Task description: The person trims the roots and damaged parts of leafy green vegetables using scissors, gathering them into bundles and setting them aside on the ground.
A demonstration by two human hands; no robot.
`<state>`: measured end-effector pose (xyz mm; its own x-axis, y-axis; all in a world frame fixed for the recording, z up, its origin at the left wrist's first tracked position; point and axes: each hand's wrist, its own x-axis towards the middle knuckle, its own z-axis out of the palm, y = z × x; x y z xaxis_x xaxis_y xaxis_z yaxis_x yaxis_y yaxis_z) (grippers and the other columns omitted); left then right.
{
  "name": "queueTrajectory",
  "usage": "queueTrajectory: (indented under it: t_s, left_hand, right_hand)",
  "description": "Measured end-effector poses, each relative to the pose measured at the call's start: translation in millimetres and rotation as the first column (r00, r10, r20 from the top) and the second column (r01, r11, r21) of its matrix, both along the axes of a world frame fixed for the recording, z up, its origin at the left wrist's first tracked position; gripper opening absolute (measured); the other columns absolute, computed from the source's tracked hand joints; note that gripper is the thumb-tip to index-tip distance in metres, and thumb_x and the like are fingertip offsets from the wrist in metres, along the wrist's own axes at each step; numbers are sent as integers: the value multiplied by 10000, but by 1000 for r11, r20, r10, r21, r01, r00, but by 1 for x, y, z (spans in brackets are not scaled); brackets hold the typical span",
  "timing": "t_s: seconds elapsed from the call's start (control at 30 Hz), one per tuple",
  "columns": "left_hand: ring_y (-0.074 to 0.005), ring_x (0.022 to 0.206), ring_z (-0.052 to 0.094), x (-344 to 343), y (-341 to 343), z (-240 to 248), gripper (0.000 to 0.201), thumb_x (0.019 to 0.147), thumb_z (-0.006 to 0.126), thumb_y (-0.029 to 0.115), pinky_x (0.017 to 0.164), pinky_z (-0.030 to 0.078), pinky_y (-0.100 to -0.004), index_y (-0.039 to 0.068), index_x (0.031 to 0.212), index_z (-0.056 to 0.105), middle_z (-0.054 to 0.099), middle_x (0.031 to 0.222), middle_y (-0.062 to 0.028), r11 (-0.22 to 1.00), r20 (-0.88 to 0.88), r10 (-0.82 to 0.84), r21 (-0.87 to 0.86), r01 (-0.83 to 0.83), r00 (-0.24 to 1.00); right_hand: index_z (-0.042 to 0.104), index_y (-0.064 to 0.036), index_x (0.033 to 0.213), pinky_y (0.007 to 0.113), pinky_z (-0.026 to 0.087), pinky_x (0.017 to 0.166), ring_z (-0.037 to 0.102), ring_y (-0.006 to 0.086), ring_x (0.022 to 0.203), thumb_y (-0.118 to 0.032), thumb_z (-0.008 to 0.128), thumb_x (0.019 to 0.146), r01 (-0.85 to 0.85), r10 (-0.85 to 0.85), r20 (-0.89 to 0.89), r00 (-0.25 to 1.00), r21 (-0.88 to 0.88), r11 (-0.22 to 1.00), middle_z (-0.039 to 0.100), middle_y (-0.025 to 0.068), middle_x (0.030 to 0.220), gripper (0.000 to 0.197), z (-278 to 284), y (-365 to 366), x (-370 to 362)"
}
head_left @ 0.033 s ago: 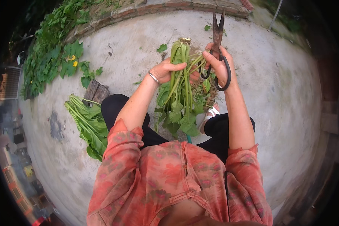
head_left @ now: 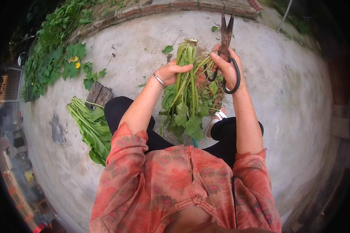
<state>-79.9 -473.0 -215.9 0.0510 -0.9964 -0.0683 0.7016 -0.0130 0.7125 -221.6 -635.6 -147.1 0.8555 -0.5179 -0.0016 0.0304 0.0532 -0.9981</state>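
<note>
A bunch of leafy green vegetables (head_left: 188, 91) hangs in front of me, cut stem ends up and leaves down. My left hand (head_left: 172, 73) is closed around its stems, thumb across the front. My right hand (head_left: 231, 72) holds scissors (head_left: 225, 39) with rusty blades and black loop handles. The blades point away from me and stand slightly apart. The same hand's thumb and fingertips pinch the end of a few thin stems that slant out from the bunch. Some fingers are hidden behind the stems and handles.
A second pile of greens (head_left: 91, 130) lies on the concrete floor (head_left: 291, 116) at the left, against a wooden block (head_left: 99, 95). Plant scraps (head_left: 216, 97) are heaped behind the bunch, near my white sandal (head_left: 217, 118). Vines (head_left: 54, 58) and a brick edging (head_left: 128, 12) border the floor.
The scissors and my right hand have shifted very slightly to the right and toward me. My left hand and the bunch look the same.
</note>
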Motion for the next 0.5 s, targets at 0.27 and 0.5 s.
queueTrajectory:
  t_s: [0.27,0.5]
  left_hand:
    - [-347,1069,612,7,1,-7,480,895,637,239,928,508,-460,-7,1276,479,587,1199,-219,987,81,157,29,-160,984]
    - [-323,1155,565,25,10,4,514,903,623,244,964,481,-450,-16,1319,471,550,1283,-223,936,78,346,-91,-339,935]
  right_hand:
    - [563,-14,1037,249,430,573,525,101,623,-103,697,847,-77,75,46,996,47,996,574,10,771,249,7,-7,-7]
    - [577,-27,1065,271,451,585,544,124,644,-142,687,870,113,-159,238,958,196,974,581,31,798,251,5,-45,-15]
